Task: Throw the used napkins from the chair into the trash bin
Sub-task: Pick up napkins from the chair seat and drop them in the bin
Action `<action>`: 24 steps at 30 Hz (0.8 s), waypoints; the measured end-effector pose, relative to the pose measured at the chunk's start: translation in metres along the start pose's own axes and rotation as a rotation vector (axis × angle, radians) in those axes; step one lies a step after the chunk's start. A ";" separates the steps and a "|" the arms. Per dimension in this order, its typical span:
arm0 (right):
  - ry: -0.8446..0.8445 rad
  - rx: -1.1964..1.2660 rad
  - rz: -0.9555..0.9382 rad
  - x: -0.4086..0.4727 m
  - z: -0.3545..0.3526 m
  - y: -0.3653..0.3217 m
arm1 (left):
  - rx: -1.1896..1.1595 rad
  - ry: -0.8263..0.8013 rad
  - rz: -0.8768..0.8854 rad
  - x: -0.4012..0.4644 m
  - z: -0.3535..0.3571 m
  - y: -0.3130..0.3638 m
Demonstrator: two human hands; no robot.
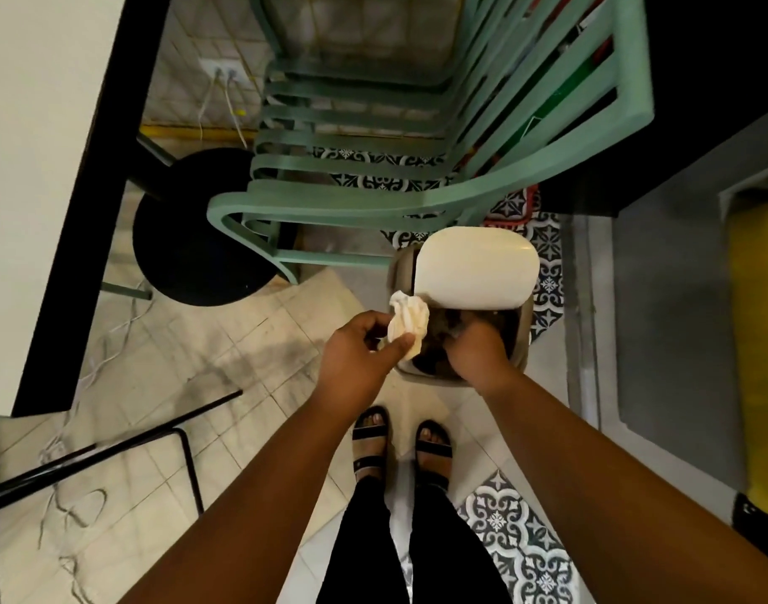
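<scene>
A beige trash bin [521,342] stands on the floor before my feet, its white lid [478,268] tilted up. My left hand [360,355] pinches a crumpled white napkin [408,322] at the bin's left rim. My right hand [475,348] reaches into the bin's dark opening; its fingers curl downward and what they hold is hidden. The green slatted chair [351,167] stands just behind the bin, and I see no napkin on its seat.
A round black stool [190,237] sits left of the chair beside a white table with a black edge [81,202]. A black metal frame [112,451] and loose cables lie on the tiles at left. A grey cabinet [661,324] stands at right.
</scene>
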State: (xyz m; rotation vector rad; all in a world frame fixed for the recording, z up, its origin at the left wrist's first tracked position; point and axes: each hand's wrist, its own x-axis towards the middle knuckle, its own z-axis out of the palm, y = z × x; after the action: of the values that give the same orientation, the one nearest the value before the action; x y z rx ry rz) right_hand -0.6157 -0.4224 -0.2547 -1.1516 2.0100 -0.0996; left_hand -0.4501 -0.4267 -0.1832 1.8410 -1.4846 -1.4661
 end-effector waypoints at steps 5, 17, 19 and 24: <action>-0.080 0.368 0.019 -0.043 -0.027 0.002 | 0.123 -0.088 0.021 -0.012 0.017 -0.001; 0.026 0.405 0.121 -0.119 -0.066 0.063 | 0.522 -0.177 0.019 0.031 0.099 0.020; 0.032 0.435 0.139 -0.125 -0.068 0.075 | 0.471 -0.172 -0.041 0.040 0.111 0.021; 0.070 0.432 0.111 -0.137 -0.064 0.099 | 0.277 -0.055 -0.185 0.060 0.140 0.014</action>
State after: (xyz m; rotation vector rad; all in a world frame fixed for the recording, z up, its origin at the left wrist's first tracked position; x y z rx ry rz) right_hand -0.6905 -0.2810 -0.1713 -0.7694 1.9795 -0.4967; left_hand -0.5832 -0.4398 -0.2577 2.1671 -1.6517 -1.4641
